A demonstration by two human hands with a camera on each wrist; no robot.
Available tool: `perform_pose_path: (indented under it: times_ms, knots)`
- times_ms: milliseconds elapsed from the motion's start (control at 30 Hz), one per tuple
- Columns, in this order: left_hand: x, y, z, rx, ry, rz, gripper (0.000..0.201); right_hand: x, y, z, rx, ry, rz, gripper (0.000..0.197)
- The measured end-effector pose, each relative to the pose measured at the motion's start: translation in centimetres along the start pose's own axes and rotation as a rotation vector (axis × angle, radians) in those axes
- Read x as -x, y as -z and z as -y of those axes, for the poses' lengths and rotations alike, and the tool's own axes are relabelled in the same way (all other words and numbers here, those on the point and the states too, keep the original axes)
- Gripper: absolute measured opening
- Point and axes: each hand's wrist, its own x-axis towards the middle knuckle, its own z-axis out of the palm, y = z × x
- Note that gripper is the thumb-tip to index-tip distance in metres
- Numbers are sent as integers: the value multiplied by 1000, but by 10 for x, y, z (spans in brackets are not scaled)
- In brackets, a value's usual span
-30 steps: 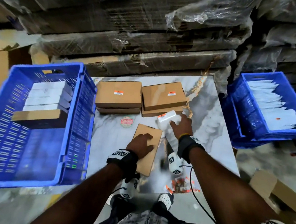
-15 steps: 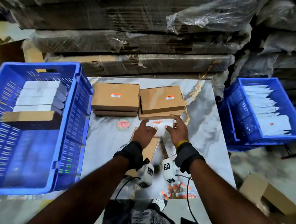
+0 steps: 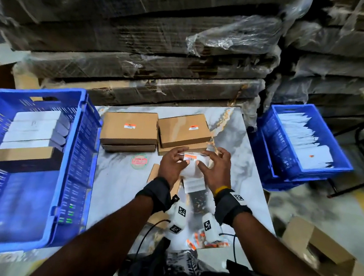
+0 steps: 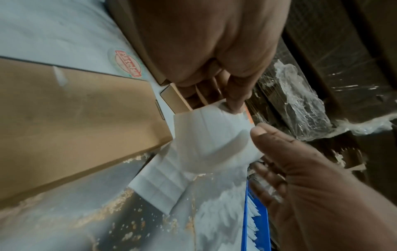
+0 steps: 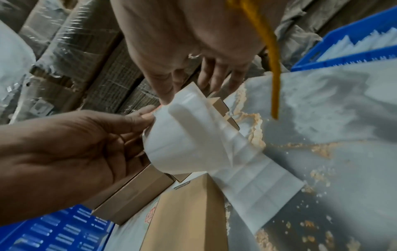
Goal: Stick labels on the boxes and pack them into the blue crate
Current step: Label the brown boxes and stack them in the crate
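Note:
A white label strip (image 3: 192, 172) hangs curled between both hands above the marble table (image 3: 116, 182); its top label has an orange stripe (image 3: 191, 156). My left hand (image 3: 183, 159) pinches the strip's upper left edge, seen close in the left wrist view (image 4: 234, 104). My right hand (image 3: 205, 161) holds its right side, fingers curled on the paper (image 5: 171, 95). A flat brown box (image 3: 153, 174) lies under my left wrist. Two stacks of labelled brown boxes (image 3: 129, 128) (image 3: 184, 130) sit just beyond. The blue crate (image 3: 79, 150) at left holds white boxes and one brown box (image 3: 19, 154).
A second blue crate (image 3: 284, 176) with white packets stands to the right of the table. Wrapped cardboard stacks (image 3: 150, 68) wall off the back. A round sticker (image 3: 138, 161) lies on the table. Orange label scraps (image 3: 206, 243) lie at the near edge; an open carton (image 3: 313, 244) sits on the floor at right.
My left hand left the flat brown box and joined the right hand on the label strip. Both hands now hold the strip up in front of the right box stack.

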Motion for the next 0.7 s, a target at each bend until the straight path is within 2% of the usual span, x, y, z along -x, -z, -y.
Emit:
perform_pose_path:
  times_ms: [200, 333, 433, 700]
  knots:
    - [14, -8, -1, 31, -50, 26, 41, 7, 6, 4, 124, 101, -27, 24]
    - [20, -10, 0, 56, -57, 29, 41, 11, 9, 6, 81, 71, 7, 22]
    - [23, -10, 1, 49, -57, 32, 40, 14, 12, 9, 65, 130, -3, 20]
    - [32, -14, 5, 5, -48, 15, 34, 24, 17, 10, 142, 145, -39, 19]
